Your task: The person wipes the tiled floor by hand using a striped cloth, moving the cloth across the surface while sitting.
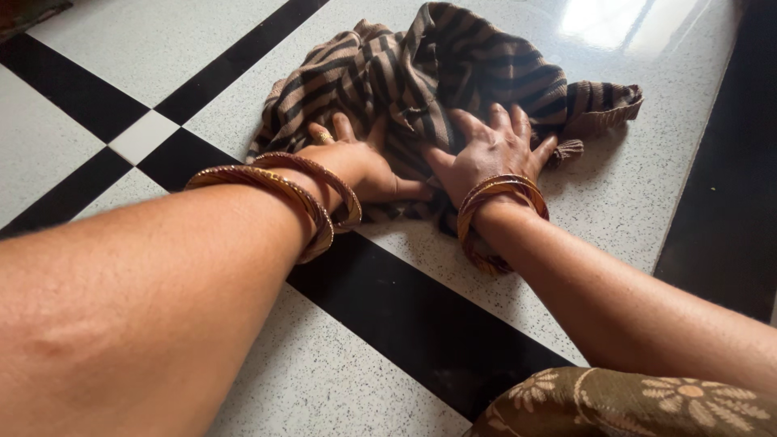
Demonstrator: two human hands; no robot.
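A crumpled brown cloth with black stripes [453, 73] lies on the speckled white floor [631, 194]. My left hand [360, 162] presses flat on the cloth's near left part, fingers spread, a ring on one finger and two bangles at the wrist. My right hand [490, 150] presses flat on the cloth right beside it, fingers spread, with bangles at the wrist. Both palms rest on the fabric; neither hand grips it.
Black tile bands [405, 316] cross the floor diagonally, with a small white square [144, 136] at their crossing. A wide black strip [728, 186] runs along the right. A floral brown garment [631, 405] shows at the bottom right.
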